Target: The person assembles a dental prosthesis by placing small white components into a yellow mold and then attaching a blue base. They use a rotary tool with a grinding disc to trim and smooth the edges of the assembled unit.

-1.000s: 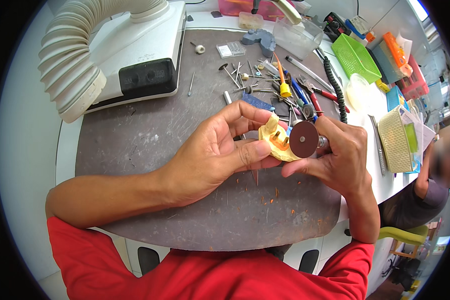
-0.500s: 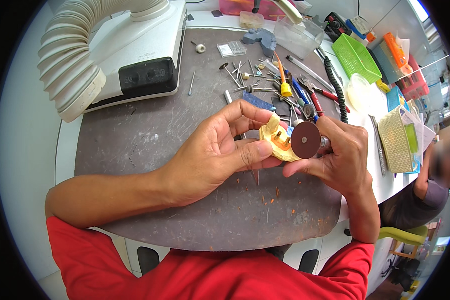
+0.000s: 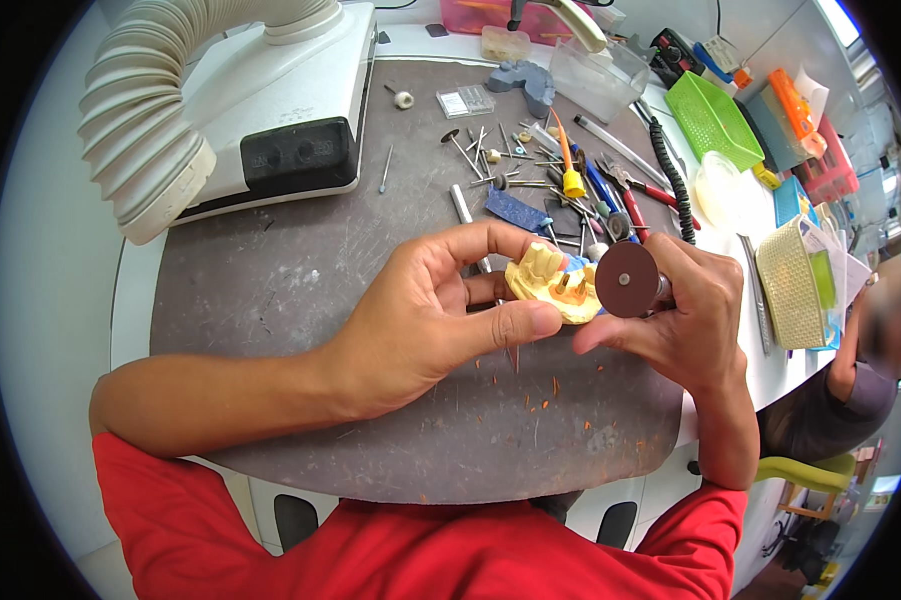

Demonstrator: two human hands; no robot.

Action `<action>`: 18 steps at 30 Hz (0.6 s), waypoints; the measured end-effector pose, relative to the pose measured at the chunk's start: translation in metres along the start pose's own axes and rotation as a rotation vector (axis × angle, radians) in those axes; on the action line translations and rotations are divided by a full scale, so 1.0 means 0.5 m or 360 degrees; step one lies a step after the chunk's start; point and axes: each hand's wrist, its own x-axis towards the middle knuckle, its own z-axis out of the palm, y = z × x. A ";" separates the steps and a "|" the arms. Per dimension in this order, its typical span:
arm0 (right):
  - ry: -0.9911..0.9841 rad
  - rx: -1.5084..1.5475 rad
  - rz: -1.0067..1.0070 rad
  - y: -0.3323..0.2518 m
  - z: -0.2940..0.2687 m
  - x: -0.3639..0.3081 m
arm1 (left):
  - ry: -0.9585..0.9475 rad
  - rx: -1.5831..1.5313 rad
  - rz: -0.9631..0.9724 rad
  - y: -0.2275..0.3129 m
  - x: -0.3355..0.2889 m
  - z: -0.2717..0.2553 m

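Observation:
My left hand [image 3: 445, 300] grips a pale yellow dental cast [image 3: 535, 265] between thumb and fingers. Metal posts and an orange patch show on the cast's upper side. In my right hand [image 3: 695, 310] is a rotary handpiece [image 3: 664, 291], mostly hidden by the fingers. A dark brown cutting disc [image 3: 627, 281] is mounted on its tip and faces me at the cast's right end. Whether disc and cast touch, I cannot tell. My right thumb lies just below the disc, close to the cast.
Burs, discs and pliers [image 3: 635, 190] lie jumbled beyond my hands, with a grey cast [image 3: 523, 82] behind them. A white extraction unit [image 3: 270, 95] with a ribbed hose [image 3: 135, 110] stands far left. Green [image 3: 712, 120] and cream baskets [image 3: 792, 285] line the right, where another person [image 3: 840, 390] sits.
The cast has turned in my left hand and shifted slightly left, so its raised end shows more. My right hand has moved a little to the right with the disc.

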 end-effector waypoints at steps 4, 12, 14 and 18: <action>-0.0050 0.0001 0.0016 0.001 0.002 -0.002 | 0.0001 -0.0048 -0.0054 0.003 0.000 0.002; -0.0063 -0.0007 0.0008 0.004 0.002 -0.003 | 0.0002 -0.0015 -0.0047 0.004 -0.002 0.003; -0.0059 0.0002 0.0010 0.004 0.003 -0.004 | 0.0004 -0.0013 -0.0048 0.005 -0.002 0.003; -0.0070 -0.0018 0.0004 0.003 0.002 -0.004 | 0.0006 -0.0001 -0.0045 0.004 -0.002 0.004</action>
